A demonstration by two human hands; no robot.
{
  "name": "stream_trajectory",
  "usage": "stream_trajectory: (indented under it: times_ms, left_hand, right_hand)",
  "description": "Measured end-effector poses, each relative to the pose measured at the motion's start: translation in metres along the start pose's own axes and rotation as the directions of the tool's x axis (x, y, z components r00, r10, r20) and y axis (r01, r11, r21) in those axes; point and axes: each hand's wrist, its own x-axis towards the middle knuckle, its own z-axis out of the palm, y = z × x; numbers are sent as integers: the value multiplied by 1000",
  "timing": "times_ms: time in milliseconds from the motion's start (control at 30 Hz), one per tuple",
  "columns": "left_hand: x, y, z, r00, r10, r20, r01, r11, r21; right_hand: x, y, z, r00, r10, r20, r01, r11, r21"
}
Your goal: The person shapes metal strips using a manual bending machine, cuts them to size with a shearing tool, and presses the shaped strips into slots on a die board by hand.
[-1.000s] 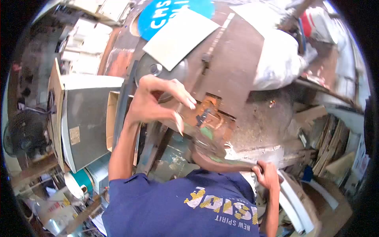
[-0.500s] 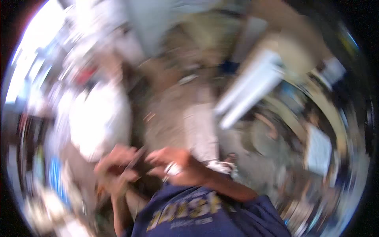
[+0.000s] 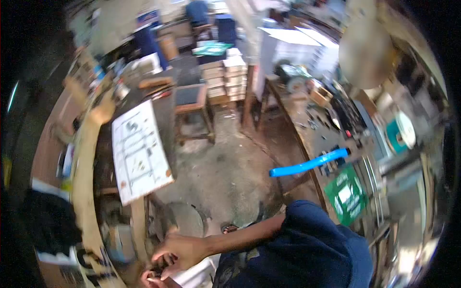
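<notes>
At the bottom left of the head view, my right hand (image 3: 185,252) reaches in from the right with its fingers curled inward. Something small and dark shows among those fingers, too blurred to name. Just below, the fingers of my left hand (image 3: 156,279) are pressed together close to the right fingertips, mostly cut off by the frame's lower edge. What they pinch cannot be made out. Under my right wrist is a white surface (image 3: 194,273), partly hidden. A white board (image 3: 139,153) with black lines and small pieces on it lies on the dark table beyond my hands.
A wooden stool (image 3: 189,103) stands ahead, before stacked paper blocks (image 3: 235,79). On the right, a workbench (image 3: 307,108) carries tools and a bright blue strip (image 3: 307,165) jutting over its edge. Nearby lies a green printed sheet (image 3: 345,194). A curved wooden edge (image 3: 86,182) runs along the left.
The view has swung round: the white sack has left it, and the board, stool and workbench now show. My hands have shifted to the lower left and come closer together.
</notes>
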Motion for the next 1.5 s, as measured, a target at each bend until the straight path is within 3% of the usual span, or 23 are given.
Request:
stream_trajectory:
  times_ms: [33, 67, 100, 167, 200, 267, 333, 433, 467, 533, 633, 700, 833, 900, 933, 1033, 1100, 1167, 1233, 1300, 1333, 1400, 1500]
  left_hand:
    - [35, -9, 2, 986, -111, 124, 92, 985, 145]
    - [60, -23, 42, 975, 166, 150, -191, 967, 171]
    - [98, -77, 21, 986, 113, 123, -155, 894, 420]
    - [114, -29, 113, 869, -46, 493, 75, 996, -39]
    - [129, -39, 132, 855, -13, 519, 29, 999, -23]
    - [155, -28, 166, 690, -89, 719, 17, 994, 106]
    - [172, -37, 200, 579, -97, 809, 105, 993, 43]
    - [204, -46, 240, 551, -89, 830, 179, 984, -14]
    - [217, -53, 248, 540, -101, 836, 198, 980, -10]
    - [242, -73, 258, 636, -137, 760, 239, 971, -25]
    - [290, -95, 273, 724, -148, 673, 249, 967, -55]
    - [312, -101, 278, 837, -266, 478, 366, 922, -129]
    - [352, -106, 282, 972, -171, 162, 216, 920, -326]
    - [363, -90, 283, 987, -160, 30, 162, 940, -302]
    - [366, -88, 281, 993, -98, -66, 77, 961, -265]
    - [372, -96, 278, 956, -19, -292, -35, 983, -180]
    - [375, -95, 287, 902, 7, -431, -86, 983, -164]
    - [378, -99, 304, 811, 51, -583, -94, 995, -44]
    - [381, -116, 322, 705, 44, -708, -103, 994, -40]
    - [394, -122, 349, 610, 54, -791, -145, 988, -44]
    - [405, -123, 365, 566, 47, -823, -193, 978, -77]
    - [422, -126, 395, 514, 35, -857, -230, 968, -98]
    - [443, -134, 433, 446, 26, -895, -263, 959, -103]
  right_hand:
    - [-1, 10, -16, 995, 27, -91, -29, 999, -25]
    - [-2, 21, -31, 949, -106, -296, 96, 994, -47]
    - [-6, 28, -42, 936, -105, -335, 91, 994, -57]
    - [-27, 6, -86, 856, 173, -488, -252, 962, -102]
    - [-34, -3, -103, 823, 160, -544, -289, 944, -160]
    - [-43, -9, -127, 758, 163, -631, -361, 911, -198]
    - [-47, -10, -151, 693, 236, -682, -464, 869, -170]
    - [-27, -9, -195, 616, 401, -678, -575, 817, -39]
    - [-18, 3, -213, 686, 413, -599, -559, 826, -71]
    - [1, 32, -251, 699, 432, -571, -512, 858, 22]
    - [53, 73, -311, 841, 386, -379, -448, 890, -90]
    - [91, 98, -337, 889, 375, -264, -410, 908, -90]
    - [163, 158, -380, 922, 378, -77, -379, 925, 2]
    - [186, 207, -401, 994, 83, 73, -79, 995, -62]
    - [201, 214, -401, 988, 113, 102, -107, 992, -65]
    - [255, 218, -417, 935, 237, 265, -198, 966, -168]
    - [284, 244, -431, 900, 371, 230, -323, 920, -220]
    - [322, 267, -468, 971, 88, 222, -15, 950, -313]
    - [370, 306, -515, 996, 12, 88, 16, 950, -311]
    - [438, 346, -577, 970, -242, -7, 213, 870, -445]
    - [475, 344, -607, 916, -399, 43, 343, 722, -601]
    - [536, 372, -659, 879, -474, 57, 348, 555, -755]
    - [606, 396, -709, 861, -493, 124, 376, 453, -808]
